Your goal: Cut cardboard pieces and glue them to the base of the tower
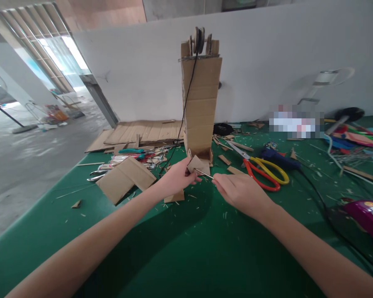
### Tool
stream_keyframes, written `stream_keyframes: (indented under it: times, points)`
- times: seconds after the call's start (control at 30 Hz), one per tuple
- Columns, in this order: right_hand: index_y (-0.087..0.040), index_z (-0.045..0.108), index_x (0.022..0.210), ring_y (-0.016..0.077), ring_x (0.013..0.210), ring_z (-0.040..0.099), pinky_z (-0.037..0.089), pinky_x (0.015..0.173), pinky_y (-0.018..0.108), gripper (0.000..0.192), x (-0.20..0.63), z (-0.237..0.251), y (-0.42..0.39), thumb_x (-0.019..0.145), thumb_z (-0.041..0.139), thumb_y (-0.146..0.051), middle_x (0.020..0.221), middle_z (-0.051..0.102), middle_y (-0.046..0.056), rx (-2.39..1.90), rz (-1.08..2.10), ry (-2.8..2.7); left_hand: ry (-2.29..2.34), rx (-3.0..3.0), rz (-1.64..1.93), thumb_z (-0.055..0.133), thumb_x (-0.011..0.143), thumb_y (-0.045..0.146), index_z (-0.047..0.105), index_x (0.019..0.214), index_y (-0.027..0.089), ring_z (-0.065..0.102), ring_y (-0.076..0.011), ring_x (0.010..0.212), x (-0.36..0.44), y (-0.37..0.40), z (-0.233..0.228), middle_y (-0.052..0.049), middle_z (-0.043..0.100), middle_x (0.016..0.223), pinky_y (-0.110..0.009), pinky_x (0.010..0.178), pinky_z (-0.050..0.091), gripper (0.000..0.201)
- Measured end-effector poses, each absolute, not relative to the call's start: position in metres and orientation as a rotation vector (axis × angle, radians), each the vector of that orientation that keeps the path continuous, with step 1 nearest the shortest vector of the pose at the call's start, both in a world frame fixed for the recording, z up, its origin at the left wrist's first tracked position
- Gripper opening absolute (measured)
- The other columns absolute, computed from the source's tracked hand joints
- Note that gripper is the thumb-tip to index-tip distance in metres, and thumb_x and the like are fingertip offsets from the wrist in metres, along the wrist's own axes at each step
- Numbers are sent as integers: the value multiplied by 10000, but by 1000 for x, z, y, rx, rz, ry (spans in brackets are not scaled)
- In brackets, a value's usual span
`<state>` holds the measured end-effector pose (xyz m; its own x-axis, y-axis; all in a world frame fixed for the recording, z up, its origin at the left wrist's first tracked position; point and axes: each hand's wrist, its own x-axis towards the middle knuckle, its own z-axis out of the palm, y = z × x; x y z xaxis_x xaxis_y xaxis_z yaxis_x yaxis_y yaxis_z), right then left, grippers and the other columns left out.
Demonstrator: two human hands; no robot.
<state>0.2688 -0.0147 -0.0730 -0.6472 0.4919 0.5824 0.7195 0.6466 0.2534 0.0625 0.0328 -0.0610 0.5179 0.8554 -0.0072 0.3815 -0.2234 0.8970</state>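
Observation:
A small piece of cardboard is gripped by my left hand, fingers closed on its left side. My right hand is wrapped round a thin metal rod-like tool, whose handle is hidden in the fist. The tool's tip meets the cardboard piece; whether it has gone through I cannot tell. Just behind both hands stands a tall cardboard tower, upright, with round cardboard wheels at its top. A black cord runs down from the wheels along the tower's front left.
Scissors with red and yellow handles lie to the right, near a blue glue gun. Cardboard sheets and teal-handled pliers lie on the left. A purple object sits at the right edge of the green table.

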Motion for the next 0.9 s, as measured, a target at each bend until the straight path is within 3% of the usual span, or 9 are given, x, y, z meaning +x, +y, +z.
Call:
stream_keyframes:
  times: [0.47,0.6,0.77,0.83,0.9]
  points:
    - [-162,534,734,113,456,436,172,450,282,309,263,-79,-15,953,317,-179,530,517,8,-1062,-576,-2422,1139,1949,616,454,881,234,457,917,182,684,-162,814,65,28,-66,-79,679,900,-265,648,554,63]
    - [-127,588,836,121,423,463,162,437,278,328,256,-82,-17,961,295,-204,518,544,28,-1206,-499,-2448,1336,2109,599,422,873,187,444,919,188,683,-193,756,67,20,-64,-72,694,829,-280,588,515,51]
    - [-149,592,913,146,483,531,257,440,253,288,242,-85,-22,942,315,-225,601,595,40,-1382,225,-2174,1465,2218,600,380,873,137,458,948,182,679,-212,769,71,12,-65,-91,698,825,-268,557,465,118]
    - [-176,578,848,129,437,477,284,429,248,293,236,-85,-23,940,319,-276,536,519,-3,-1358,627,-1918,1478,2224,619,383,872,130,464,946,184,679,-210,777,72,11,-68,-85,698,819,-265,576,459,123]
    - [-194,542,803,99,350,330,242,382,234,276,230,-83,-24,927,346,-344,445,347,-75,-1325,1046,-1601,1476,2221,641,385,875,135,462,960,187,677,-204,771,73,10,-71,-86,699,844,-260,579,450,126]
